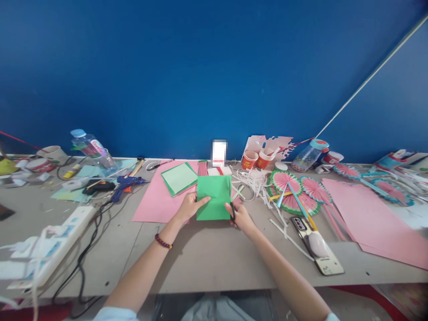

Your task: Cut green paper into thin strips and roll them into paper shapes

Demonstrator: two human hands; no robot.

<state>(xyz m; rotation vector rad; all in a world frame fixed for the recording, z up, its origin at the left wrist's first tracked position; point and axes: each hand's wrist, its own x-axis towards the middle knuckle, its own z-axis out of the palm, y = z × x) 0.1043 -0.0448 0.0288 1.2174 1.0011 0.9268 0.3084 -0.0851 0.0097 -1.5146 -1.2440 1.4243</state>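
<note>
Left hand: gripping the green sheet by its left edge, thumb on top
Right hand: holding dark-handled scissors at the sheet's right edge
Pale green paper: beyond the left hand, above a pink sheet
White strips: just beyond the right hand
Pleated fans: right of the right hand
Phone: right of the right forearm
Glue gun: left of the left hand

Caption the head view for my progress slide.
Left hand holds green paper, right hand holds scissors at the paper's edge; fans lie to the right.
</note>
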